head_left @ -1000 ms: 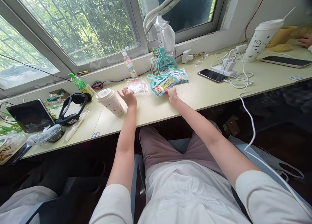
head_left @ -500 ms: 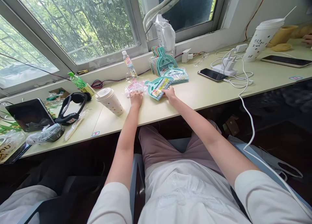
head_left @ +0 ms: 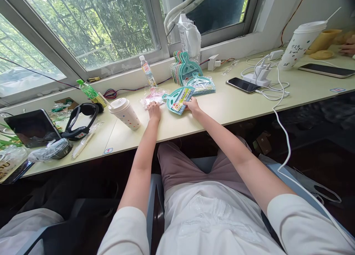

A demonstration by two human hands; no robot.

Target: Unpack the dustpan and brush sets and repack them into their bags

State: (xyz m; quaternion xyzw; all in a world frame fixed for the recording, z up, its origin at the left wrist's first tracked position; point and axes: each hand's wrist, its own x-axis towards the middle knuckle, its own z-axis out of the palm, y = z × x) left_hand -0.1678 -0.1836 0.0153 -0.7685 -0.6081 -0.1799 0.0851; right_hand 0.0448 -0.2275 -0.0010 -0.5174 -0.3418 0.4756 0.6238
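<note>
My right hand (head_left: pixel 193 106) grips a teal mini dustpan set (head_left: pixel 175 100) by its lower right edge. The set has a printed yellow and blue card and tilts just above or against the table; I cannot tell which. My left hand (head_left: pixel 154 110) rests at the near edge of a pink dustpan set (head_left: pixel 153 96) in clear plastic, fingers slightly spread and pointing away from me. Behind my right hand lies a stack of wrapped teal dustpan sets (head_left: pixel 200 85). Beyond it, more teal, green and pink dustpans (head_left: pixel 186 69) lean upright in a row.
A lidded paper cup (head_left: pixel 126 115) stands left of my left hand, with a clear bottle (head_left: pixel 148 73) behind. Further left are a green bottle (head_left: pixel 89 92), a black headset (head_left: pixel 80 123) and a tablet (head_left: pixel 32 128). A phone (head_left: pixel 242 85) and white charger cables (head_left: pixel 260 74) lie right.
The teal dustpan set in my right hand has shifted slightly left, towards the pink one. My left hand has drawn back a little from the pink set. The view has shifted slightly.
</note>
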